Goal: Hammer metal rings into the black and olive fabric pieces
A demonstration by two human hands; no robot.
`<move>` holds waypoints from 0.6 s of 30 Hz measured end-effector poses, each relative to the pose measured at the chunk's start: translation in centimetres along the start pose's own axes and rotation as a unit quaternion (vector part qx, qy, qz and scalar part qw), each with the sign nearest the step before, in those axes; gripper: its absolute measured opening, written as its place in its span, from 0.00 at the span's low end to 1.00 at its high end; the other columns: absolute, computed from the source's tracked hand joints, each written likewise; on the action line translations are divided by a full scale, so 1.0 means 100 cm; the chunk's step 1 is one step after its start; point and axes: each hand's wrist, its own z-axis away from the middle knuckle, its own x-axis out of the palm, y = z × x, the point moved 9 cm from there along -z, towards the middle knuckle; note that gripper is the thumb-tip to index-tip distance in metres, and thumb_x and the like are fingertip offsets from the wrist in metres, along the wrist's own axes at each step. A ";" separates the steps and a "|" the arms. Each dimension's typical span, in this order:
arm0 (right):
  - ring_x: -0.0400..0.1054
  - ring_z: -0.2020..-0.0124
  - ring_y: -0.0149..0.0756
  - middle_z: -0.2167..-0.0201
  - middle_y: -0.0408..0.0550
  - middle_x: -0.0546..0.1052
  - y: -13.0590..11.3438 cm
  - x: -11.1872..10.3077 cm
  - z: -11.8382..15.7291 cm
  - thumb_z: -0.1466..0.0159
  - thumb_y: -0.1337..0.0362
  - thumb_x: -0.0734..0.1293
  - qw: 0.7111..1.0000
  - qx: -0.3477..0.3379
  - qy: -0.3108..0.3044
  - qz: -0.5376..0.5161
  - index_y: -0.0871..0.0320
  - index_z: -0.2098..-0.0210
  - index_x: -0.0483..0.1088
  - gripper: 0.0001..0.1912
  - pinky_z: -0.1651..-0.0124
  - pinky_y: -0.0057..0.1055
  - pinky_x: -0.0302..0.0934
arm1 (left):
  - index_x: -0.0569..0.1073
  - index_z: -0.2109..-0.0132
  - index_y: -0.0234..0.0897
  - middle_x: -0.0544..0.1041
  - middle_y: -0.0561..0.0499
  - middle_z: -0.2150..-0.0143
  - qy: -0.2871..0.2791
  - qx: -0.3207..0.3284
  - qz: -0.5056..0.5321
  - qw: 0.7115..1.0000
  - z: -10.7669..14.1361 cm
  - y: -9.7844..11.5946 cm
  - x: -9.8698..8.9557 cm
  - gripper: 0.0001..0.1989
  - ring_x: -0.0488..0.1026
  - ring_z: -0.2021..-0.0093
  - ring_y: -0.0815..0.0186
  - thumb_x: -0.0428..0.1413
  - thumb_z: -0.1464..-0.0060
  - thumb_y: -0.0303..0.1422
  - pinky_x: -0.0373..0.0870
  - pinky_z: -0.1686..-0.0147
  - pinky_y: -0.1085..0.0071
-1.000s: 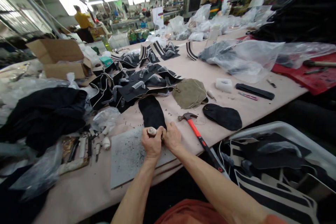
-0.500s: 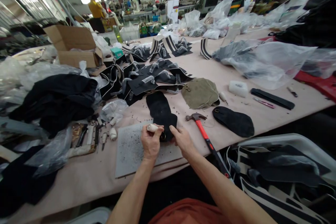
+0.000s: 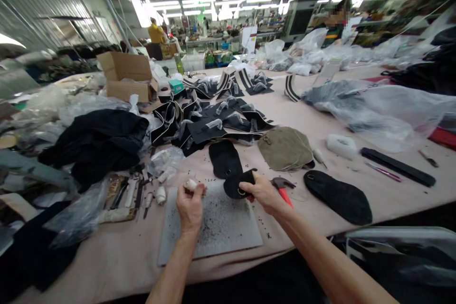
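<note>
1. We see only the pale butt of the white-wrapped tool handle (image 3: 190,184); the left hand (image 3: 190,206) hides the rest, so we cannot tell its working end.
2. The right hand (image 3: 262,194) covers part of the rounded black fabric piece (image 3: 233,186), whose underside we cannot see.
3. The right forearm (image 3: 317,242) blocks our view of most of the red-handled claw hammer (image 3: 285,196).
4. The pale grey plastic tub (image 3: 402,232) is cut by the right edge, its dark contents unclear to us.
5. We find the dark specks (image 3: 217,228) too small to identify.
6. We cannot make out what the distant person in yellow (image 3: 156,33) is handling.
</note>
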 end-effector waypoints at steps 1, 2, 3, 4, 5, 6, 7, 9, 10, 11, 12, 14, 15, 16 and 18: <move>0.60 0.84 0.26 0.81 0.39 0.70 -0.020 0.000 -0.013 0.51 0.61 0.71 1.000 -0.013 -0.009 -0.006 0.58 0.71 0.66 0.12 0.84 0.23 0.54 | 0.68 0.66 0.36 0.78 0.51 0.72 -0.009 -0.018 -0.011 1.000 -0.002 -0.012 -0.002 0.19 0.80 0.71 0.60 0.66 0.56 0.43 0.78 0.70 0.67; 0.60 0.84 0.26 0.81 0.38 0.70 -0.040 0.001 -0.027 0.51 0.61 0.71 0.999 -0.028 -0.020 -0.013 0.58 0.70 0.66 0.12 0.84 0.22 0.54 | 0.68 0.66 0.37 0.78 0.50 0.72 -0.013 -0.030 -0.016 0.999 -0.002 -0.022 -0.004 0.19 0.80 0.72 0.59 0.66 0.56 0.44 0.78 0.70 0.67; 0.61 0.84 0.26 0.80 0.39 0.71 -0.060 0.002 -0.041 0.51 0.62 0.71 0.998 -0.046 -0.028 -0.023 0.58 0.69 0.67 0.12 0.84 0.22 0.55 | 0.68 0.66 0.37 0.78 0.50 0.72 -0.016 -0.036 -0.017 0.999 -0.002 -0.031 -0.006 0.19 0.80 0.71 0.59 0.65 0.56 0.45 0.78 0.69 0.66; 0.61 0.84 0.26 0.79 0.39 0.72 -0.078 0.004 -0.055 0.50 0.63 0.71 0.997 -0.064 -0.032 -0.030 0.58 0.68 0.67 0.12 0.84 0.22 0.55 | 0.68 0.66 0.37 0.79 0.50 0.72 -0.016 -0.036 -0.016 0.999 -0.001 -0.036 -0.007 0.20 0.80 0.71 0.58 0.65 0.56 0.46 0.78 0.69 0.66; 0.62 0.83 0.26 0.78 0.40 0.73 -0.091 0.006 -0.067 0.49 0.63 0.71 0.996 -0.081 -0.036 -0.033 0.58 0.67 0.68 0.12 0.84 0.21 0.55 | 0.68 0.66 0.37 0.79 0.50 0.72 -0.018 -0.034 -0.016 0.999 0.000 -0.039 -0.007 0.20 0.80 0.71 0.58 0.65 0.56 0.46 0.78 0.68 0.65; 0.63 0.83 0.25 0.76 0.41 0.74 -0.099 0.008 -0.078 0.47 0.64 0.71 0.995 -0.092 -0.037 -0.029 0.59 0.65 0.68 0.12 0.83 0.21 0.56 | 0.69 0.66 0.37 0.79 0.50 0.72 -0.021 -0.034 -0.015 0.999 0.001 -0.041 -0.007 0.20 0.80 0.71 0.59 0.65 0.56 0.47 0.79 0.67 0.65; 0.63 0.83 0.25 0.74 0.41 0.76 -0.101 0.010 -0.087 0.45 0.64 0.70 0.995 -0.093 -0.034 -0.014 0.58 0.64 0.68 0.11 0.83 0.21 0.57 | 0.68 0.66 0.37 0.79 0.50 0.72 -0.023 -0.034 -0.013 0.999 0.001 -0.042 -0.006 0.20 0.80 0.71 0.59 0.65 0.56 0.47 0.79 0.67 0.65; 0.65 0.82 0.25 0.71 0.43 0.77 -0.085 0.016 -0.100 0.40 0.63 0.68 0.995 -0.065 -0.021 0.074 0.58 0.61 0.68 0.09 0.81 0.22 0.59 | 0.68 0.66 0.38 0.78 0.50 0.72 -0.023 -0.033 -0.016 0.999 0.001 -0.042 -0.006 0.21 0.80 0.71 0.58 0.65 0.56 0.48 0.79 0.67 0.65; 0.66 0.81 0.26 0.71 0.44 0.78 -0.071 0.018 -0.104 0.38 0.63 0.66 0.990 -0.040 -0.012 0.133 0.59 0.60 0.68 0.08 0.79 0.23 0.61 | 0.68 0.66 0.38 0.78 0.50 0.72 -0.020 -0.030 -0.024 0.999 0.001 -0.042 -0.006 0.21 0.81 0.70 0.57 0.65 0.56 0.49 0.78 0.67 0.65; 0.68 0.81 0.27 0.72 0.45 0.78 -0.055 0.020 -0.106 0.37 0.63 0.65 0.981 -0.014 -0.003 0.192 0.60 0.60 0.69 0.07 0.78 0.24 0.63 | 0.69 0.66 0.38 0.79 0.50 0.72 -0.017 -0.025 -0.036 0.999 0.000 -0.041 -0.007 0.21 0.81 0.70 0.57 0.65 0.55 0.49 0.78 0.67 0.65; 0.70 0.80 0.30 0.73 0.47 0.78 -0.040 0.022 -0.107 0.36 0.64 0.65 0.970 0.008 0.005 0.243 0.61 0.60 0.69 0.07 0.76 0.26 0.64 | 0.69 0.66 0.38 0.79 0.49 0.72 -0.015 -0.021 -0.050 0.998 -0.001 -0.040 -0.007 0.21 0.81 0.70 0.56 0.64 0.55 0.50 0.78 0.67 0.65; 0.74 0.75 0.36 0.73 0.53 0.79 -0.019 0.024 -0.105 0.37 0.65 0.65 0.952 0.028 0.028 0.304 0.64 0.61 0.71 0.08 0.70 0.30 0.67 | 0.70 0.66 0.38 0.80 0.47 0.72 -0.017 -0.012 -0.075 0.997 -0.003 -0.038 -0.006 0.21 0.81 0.70 0.55 0.64 0.55 0.51 0.78 0.68 0.64; 0.76 0.71 0.40 0.70 0.57 0.80 -0.015 0.024 -0.102 0.37 0.65 0.65 0.946 0.028 0.047 0.320 0.65 0.61 0.71 0.09 0.67 0.32 0.68 | 0.70 0.66 0.38 0.80 0.47 0.72 -0.020 -0.007 -0.084 0.996 -0.003 -0.037 -0.005 0.22 0.81 0.70 0.55 0.63 0.55 0.51 0.78 0.67 0.64; 0.77 0.66 0.43 0.67 0.61 0.80 -0.013 0.022 -0.098 0.37 0.64 0.66 0.938 0.025 0.068 0.338 0.65 0.61 0.72 0.10 0.62 0.34 0.68 | 0.70 0.66 0.38 0.81 0.46 0.72 -0.024 -0.003 -0.093 0.995 -0.003 -0.035 -0.005 0.22 0.81 0.70 0.54 0.63 0.55 0.52 0.78 0.68 0.63; 0.77 0.56 0.48 0.59 0.65 0.80 -0.016 0.014 -0.088 0.37 0.60 0.67 0.925 0.024 0.105 0.364 0.64 0.61 0.74 0.12 0.56 0.36 0.67 | 0.71 0.66 0.37 0.81 0.47 0.73 -0.027 0.016 -0.124 0.992 -0.003 -0.030 -0.007 0.23 0.80 0.71 0.54 0.62 0.55 0.53 0.78 0.69 0.62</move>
